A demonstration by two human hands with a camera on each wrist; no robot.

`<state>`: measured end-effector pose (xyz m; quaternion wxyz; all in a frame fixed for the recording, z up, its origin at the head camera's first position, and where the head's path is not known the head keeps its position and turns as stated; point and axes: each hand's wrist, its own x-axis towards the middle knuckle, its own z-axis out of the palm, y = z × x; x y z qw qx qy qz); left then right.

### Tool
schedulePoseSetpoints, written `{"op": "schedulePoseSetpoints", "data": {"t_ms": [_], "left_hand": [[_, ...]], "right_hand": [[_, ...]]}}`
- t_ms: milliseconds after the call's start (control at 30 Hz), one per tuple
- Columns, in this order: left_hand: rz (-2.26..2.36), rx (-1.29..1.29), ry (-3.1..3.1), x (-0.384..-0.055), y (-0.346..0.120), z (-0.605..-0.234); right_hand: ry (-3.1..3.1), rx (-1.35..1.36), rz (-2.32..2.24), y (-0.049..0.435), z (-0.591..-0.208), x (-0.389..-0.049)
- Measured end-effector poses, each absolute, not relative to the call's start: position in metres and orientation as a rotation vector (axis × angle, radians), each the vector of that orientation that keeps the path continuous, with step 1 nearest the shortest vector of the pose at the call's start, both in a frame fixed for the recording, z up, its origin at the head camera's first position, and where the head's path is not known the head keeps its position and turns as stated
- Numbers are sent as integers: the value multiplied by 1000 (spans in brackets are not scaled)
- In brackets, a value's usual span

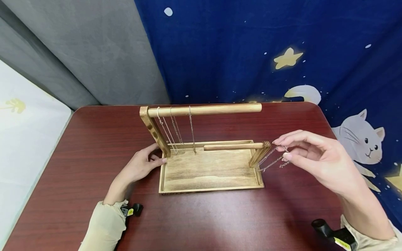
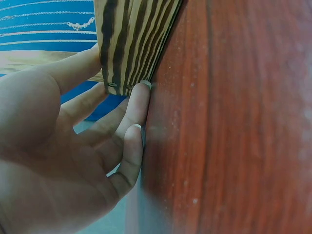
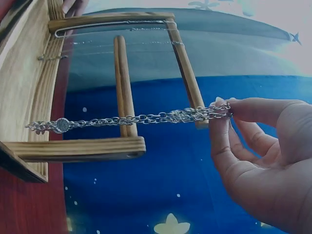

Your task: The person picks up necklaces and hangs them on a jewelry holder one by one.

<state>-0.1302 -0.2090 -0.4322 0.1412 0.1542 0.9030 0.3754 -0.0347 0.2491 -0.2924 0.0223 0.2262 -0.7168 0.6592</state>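
A wooden jewelry stand [image 1: 213, 174] sits on the table, with a tray base, a tall bar [image 1: 226, 109] and a shorter, lower bar [image 1: 232, 146]. My left hand [image 1: 138, 167] grips its left end, thumb on one side and fingers on the other, as the left wrist view shows. Several thin necklaces [image 1: 192, 130] hang from the tall bar toward its left. Off the stand's right end, my right hand [image 1: 323, 160] pinches a silver chain [image 3: 151, 118] between thumb and fingertips. Its doubled strands dangle beside the lower bar's post [image 1: 259, 157]; a round charm [image 3: 62, 125] shows on them.
The dark red table [image 1: 213, 223] extends around the stand. Behind it hangs a blue curtain [image 1: 220, 52] with stars and a cat, beside a grey curtain [image 1: 110, 52]. A white panel [image 1: 28, 132] stands at the left.
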Motion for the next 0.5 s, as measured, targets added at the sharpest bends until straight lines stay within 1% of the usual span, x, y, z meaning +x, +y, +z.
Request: {"op": "schedulePoseSetpoints", "data": {"t_ms": [367,500], "left_hand": [[1089,434,2612,-131,-209,-431],[1094,429,2603,-130,-209,-430]], "right_hand": [[-2249,681,1958,260,-286,-44],[-2291,622,1929,261,-284,-48]]}}
